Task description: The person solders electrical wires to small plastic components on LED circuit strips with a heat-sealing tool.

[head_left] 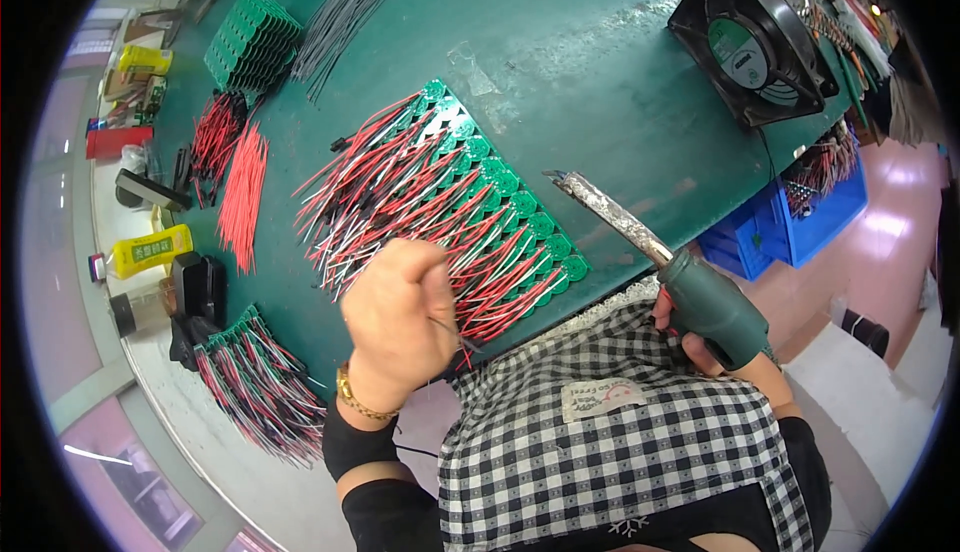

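The right grip was largely hidden behind the dark green handle of a soldering iron; only a few fingers showed, closed round it, so how tightly they held could not be told. The left grip was curled into a loose fist on a thin strand, which came out beneath the thumb; the curled fingers hid the rest of it. The fist blocked part of the red and white wires on a green board panel, and those wires covered much of the panel itself. The far edge of the bench was cut off. The iron lay aslant above the near right part of the bench, its tip pointing up and left, away from the person and apart from the panel. The panel's long axis ran from upper left to lower right on the bench, its wires trailing leftward. There were 1 iron, 1 black fan at the upper right, 1 stack of green panels, 1 bundle of grey strands, 1 bundle of red strands and 2 yellow bottles; the overlapping wires could not be counted.
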`<state>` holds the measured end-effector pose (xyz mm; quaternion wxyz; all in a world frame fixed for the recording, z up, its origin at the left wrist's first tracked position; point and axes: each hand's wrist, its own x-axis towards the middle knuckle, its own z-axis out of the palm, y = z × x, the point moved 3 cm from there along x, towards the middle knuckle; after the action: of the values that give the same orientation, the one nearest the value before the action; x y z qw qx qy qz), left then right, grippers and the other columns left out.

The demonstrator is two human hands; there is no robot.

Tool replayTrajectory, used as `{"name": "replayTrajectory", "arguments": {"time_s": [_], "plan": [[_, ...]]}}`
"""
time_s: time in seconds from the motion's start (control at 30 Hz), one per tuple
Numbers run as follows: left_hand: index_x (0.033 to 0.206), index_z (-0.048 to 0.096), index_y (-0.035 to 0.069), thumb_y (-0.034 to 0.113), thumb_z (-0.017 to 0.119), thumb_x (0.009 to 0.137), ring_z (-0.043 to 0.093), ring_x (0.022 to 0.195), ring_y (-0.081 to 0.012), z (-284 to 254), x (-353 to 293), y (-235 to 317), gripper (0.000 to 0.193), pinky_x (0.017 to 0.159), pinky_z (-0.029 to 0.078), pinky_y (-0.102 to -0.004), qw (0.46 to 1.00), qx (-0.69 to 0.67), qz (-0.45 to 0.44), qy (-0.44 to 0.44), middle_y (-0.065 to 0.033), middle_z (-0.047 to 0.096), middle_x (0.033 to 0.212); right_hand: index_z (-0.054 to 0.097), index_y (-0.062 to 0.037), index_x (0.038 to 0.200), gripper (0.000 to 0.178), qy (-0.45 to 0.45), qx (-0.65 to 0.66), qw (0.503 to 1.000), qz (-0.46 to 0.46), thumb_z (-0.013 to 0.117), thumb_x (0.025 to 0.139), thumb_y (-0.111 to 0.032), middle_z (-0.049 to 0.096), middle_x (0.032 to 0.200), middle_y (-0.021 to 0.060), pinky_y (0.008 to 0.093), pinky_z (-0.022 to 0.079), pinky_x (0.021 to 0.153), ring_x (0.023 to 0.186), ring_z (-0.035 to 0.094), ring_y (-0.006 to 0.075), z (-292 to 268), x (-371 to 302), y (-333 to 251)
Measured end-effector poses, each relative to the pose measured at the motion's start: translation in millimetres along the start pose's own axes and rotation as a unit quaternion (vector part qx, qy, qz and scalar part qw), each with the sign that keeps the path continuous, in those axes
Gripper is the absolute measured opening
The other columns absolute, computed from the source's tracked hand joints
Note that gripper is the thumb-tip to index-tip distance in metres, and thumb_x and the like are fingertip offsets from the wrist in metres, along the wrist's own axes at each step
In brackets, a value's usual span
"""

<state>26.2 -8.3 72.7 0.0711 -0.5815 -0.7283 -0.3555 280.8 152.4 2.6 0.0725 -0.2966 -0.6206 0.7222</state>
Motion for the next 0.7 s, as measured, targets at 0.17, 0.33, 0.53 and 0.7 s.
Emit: {"name": "replayTrajectory", "arguments": {"time_s": [0.17,0.33,0.53,0.7], "plan": [[0.095,0.056,-0.003,-0.004,0.057,0.088,0.058,0.071,-0.0259,-0.3,7.9,-1.0,0.007,0.064,0.047,-0.0329,0.993,0.086,0.059,0.057,-0.0137,0.06,0.084,0.056,-0.0044,0.102,0.057,-0.08,-0.266,0.958,-0.066,0.066,0.078,-0.055,0.057,0.088,0.0034,0.0263,0.045,0.068,0.078,0.056,0.0129,-25.5,-5.3,37.5],[0.094,0.056,-0.001,-0.005,0.055,0.087,0.057,0.069,-0.0253,-14.1,-0.9,8.3,0.008,0.062,0.047,-0.0328,0.996,0.063,0.064,0.02,-0.0116,0.059,0.08,0.057,-0.0033,0.101,0.053,-0.017,-0.18,0.981,-0.073,0.067,0.078,-0.05,0.058,0.088,0.0041,0.0255,0.046,0.067,0.079,0.058,0.0126,-13.3,-5.4,21.1],[0.084,0.061,0.005,-0.002,0.069,0.073,0.056,0.055,-0.0205,43.3,-6.2,5.4,0.015,0.048,0.046,-0.0306,0.999,-0.011,-0.005,-0.042,-0.0066,0.057,0.07,0.057,-0.0017,0.103,0.047,-0.06,-0.227,0.966,-0.109,0.07,0.077,-0.039,0.06,0.09,0.0058,0.0259,0.048,0.067,0.078,0.059,0.0135,-17.7,-6.9,28.0],[0.08,0.061,0.005,-0.005,0.071,0.07,0.05,0.047,-0.0104,49.5,-4.7,-4.2,0.017,0.043,0.041,-0.0235,0.997,-0.035,-0.05,-0.042,-0.0023,0.054,0.066,0.065,-0.0108,0.096,0.033,-0.067,-0.16,0.972,-0.158,0.069,0.064,-0.016,0.068,0.081,0.0019,0.0313,0.051,0.062,0.07,0.065,0.0234,-4.8,-0.4,-2.2]]}}
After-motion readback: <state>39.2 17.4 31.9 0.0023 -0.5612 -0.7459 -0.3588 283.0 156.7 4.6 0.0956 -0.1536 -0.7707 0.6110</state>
